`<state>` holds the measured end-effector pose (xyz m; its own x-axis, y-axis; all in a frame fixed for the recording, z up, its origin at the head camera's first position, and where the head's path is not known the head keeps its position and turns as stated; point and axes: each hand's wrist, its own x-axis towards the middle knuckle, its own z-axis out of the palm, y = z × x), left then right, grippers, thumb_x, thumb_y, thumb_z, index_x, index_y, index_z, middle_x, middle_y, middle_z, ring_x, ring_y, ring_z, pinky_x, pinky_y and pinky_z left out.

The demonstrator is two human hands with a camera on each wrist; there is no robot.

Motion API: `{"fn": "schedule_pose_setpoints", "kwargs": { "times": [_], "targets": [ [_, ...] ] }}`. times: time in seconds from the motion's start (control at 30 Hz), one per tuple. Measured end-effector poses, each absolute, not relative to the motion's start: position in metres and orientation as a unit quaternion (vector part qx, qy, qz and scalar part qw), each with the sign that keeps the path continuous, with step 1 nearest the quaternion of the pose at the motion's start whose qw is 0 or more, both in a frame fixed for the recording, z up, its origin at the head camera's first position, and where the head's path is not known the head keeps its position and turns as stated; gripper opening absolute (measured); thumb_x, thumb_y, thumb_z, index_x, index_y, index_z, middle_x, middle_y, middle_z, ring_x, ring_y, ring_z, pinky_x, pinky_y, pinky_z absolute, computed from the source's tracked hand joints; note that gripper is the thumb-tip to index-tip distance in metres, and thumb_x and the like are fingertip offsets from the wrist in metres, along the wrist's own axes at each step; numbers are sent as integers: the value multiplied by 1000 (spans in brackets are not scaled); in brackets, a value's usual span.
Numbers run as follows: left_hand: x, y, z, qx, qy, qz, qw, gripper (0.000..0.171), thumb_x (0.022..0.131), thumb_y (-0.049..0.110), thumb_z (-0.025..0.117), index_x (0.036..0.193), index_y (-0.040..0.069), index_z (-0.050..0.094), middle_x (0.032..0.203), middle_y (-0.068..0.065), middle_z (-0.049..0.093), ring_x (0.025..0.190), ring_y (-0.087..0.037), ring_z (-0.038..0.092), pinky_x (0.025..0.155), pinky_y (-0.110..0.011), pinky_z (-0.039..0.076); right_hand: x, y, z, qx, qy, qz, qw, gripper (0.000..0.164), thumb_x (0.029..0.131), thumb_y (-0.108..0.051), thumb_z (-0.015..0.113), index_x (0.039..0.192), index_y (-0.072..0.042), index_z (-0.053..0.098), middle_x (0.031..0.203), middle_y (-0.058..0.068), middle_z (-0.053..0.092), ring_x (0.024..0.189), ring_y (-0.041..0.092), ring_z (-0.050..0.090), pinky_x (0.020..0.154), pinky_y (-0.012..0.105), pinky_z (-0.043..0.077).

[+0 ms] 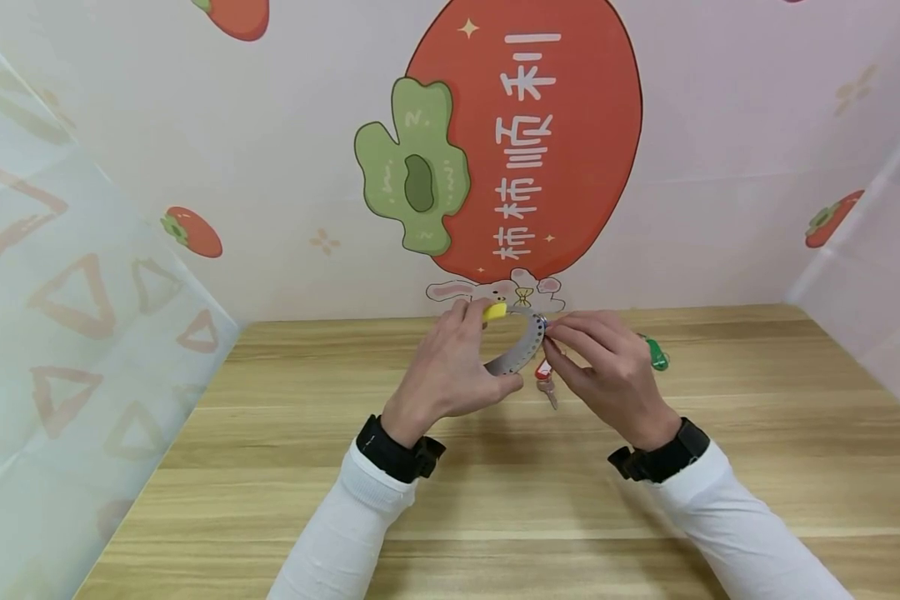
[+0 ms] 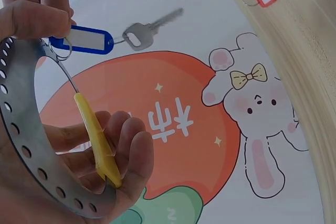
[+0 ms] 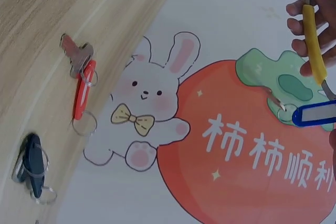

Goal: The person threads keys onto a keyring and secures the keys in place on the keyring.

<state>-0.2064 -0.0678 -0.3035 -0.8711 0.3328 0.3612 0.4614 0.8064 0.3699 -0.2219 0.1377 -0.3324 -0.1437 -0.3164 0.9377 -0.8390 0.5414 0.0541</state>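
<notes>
My left hand (image 1: 453, 358) grips a flat metal ring (image 1: 521, 357) that has a row of holes along its band. A yellow sleeve (image 2: 94, 135) covers one stretch of the ring and rests against the curled left fingers. At the ring's right side, my right hand (image 1: 607, 362) pinches the end of a blue key tag (image 2: 90, 41) between thumb and fingertips. A silver key (image 2: 140, 35) dangles from the tag's far end. A small wire loop (image 2: 63, 51) shows by the right thumb, where it overlaps the metal band. Both hands are above the tabletop.
On the wooden table (image 1: 330, 467) a red key tag (image 3: 84, 93) with a key lies beyond the hands. A dark key tag (image 3: 35, 163) lies near it, and a green tag (image 1: 657, 354) sits past the right hand. A printed backdrop (image 1: 307, 150) rises behind the table.
</notes>
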Motion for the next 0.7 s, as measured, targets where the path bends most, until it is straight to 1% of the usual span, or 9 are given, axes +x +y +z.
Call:
{"fn": "schedule_pose_setpoints", "kwargs": {
  "times": [0.23, 0.4, 0.53, 0.7],
  "targets": [
    [-207, -67, -303, -211, -941, -225, 141, 82, 66, 50, 65, 133, 12, 38, 103, 2, 43, 88, -14, 43, 75, -30, 39, -223, 139, -333, 406, -711, 269, 507, 19, 83, -19, 64, 92, -4, 70, 92, 8, 66, 85, 21, 61, 75, 34, 48],
    [-206, -67, -303, -211, -942, -221, 141, 83, 66, 52, 65, 133, 12, 38, 104, 2, 43, 89, -14, 43, 76, -29, 39, -222, 139, -333, 406, -714, 250, 512, 19, 84, -20, 63, 91, -3, 70, 91, 8, 66, 85, 22, 61, 75, 36, 49],
    [-205, -68, -304, -212, -942, -223, 137, 83, 66, 52, 65, 133, 11, 38, 104, 1, 43, 89, -15, 43, 76, -30, 39, -222, 139, -332, 402, -720, 245, 510, 17, 79, -15, 67, 91, -2, 69, 92, 9, 66, 85, 23, 61, 75, 36, 49],
    [-206, -68, -304, -203, -946, -213, 138, 85, 65, 52, 65, 133, 11, 37, 108, 0, 44, 92, -15, 43, 77, -32, 40, -220, 136, -326, 383, -730, 300, 480, 18, 71, -6, 72, 88, -2, 68, 88, 7, 65, 82, 18, 61, 75, 30, 48]
  ]
}}
